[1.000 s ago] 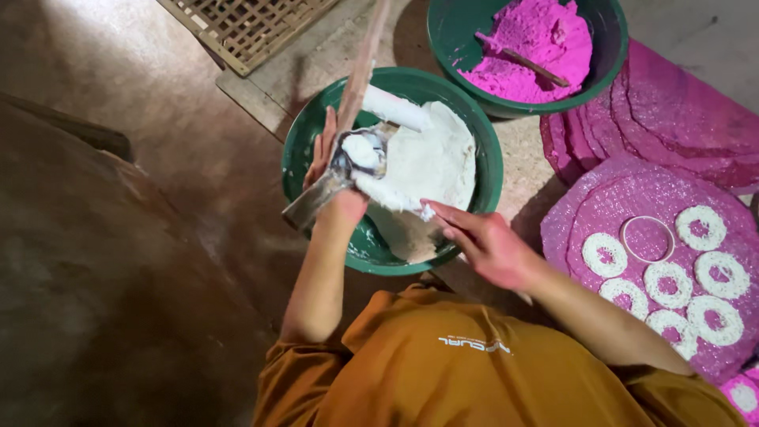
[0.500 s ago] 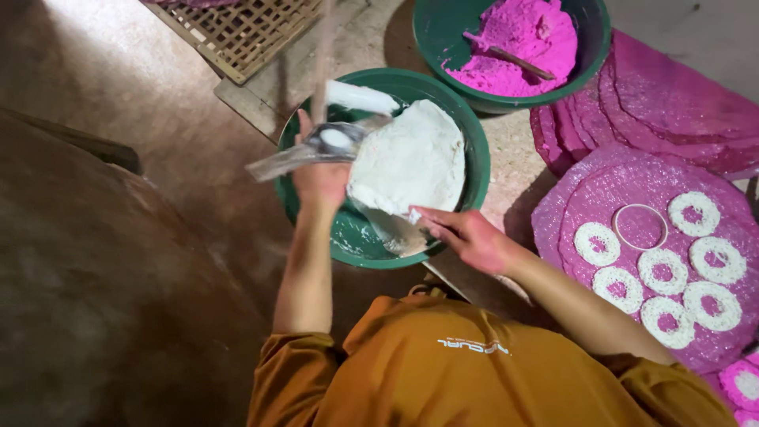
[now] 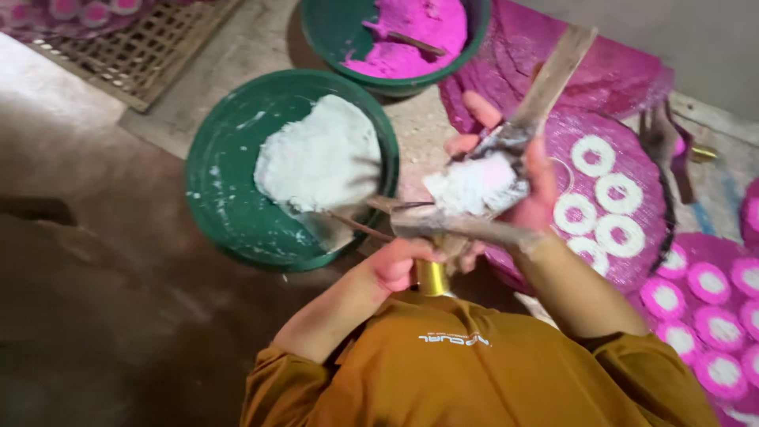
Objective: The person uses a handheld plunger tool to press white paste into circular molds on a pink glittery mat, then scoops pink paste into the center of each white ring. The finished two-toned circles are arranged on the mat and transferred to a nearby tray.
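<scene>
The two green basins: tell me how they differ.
The near green basin holds white paste; the far green basin holds pink paste. The near basin shows whole, the far one is cut off by the top edge. A stick lies in the far basin's paste; the near basin's paste is smeared across its floor. Both are round and sit on the ground.

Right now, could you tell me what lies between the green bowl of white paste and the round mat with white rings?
In the head view, the hands lie between the bowl and mat, holding a paste lump and flat tools.
</scene>
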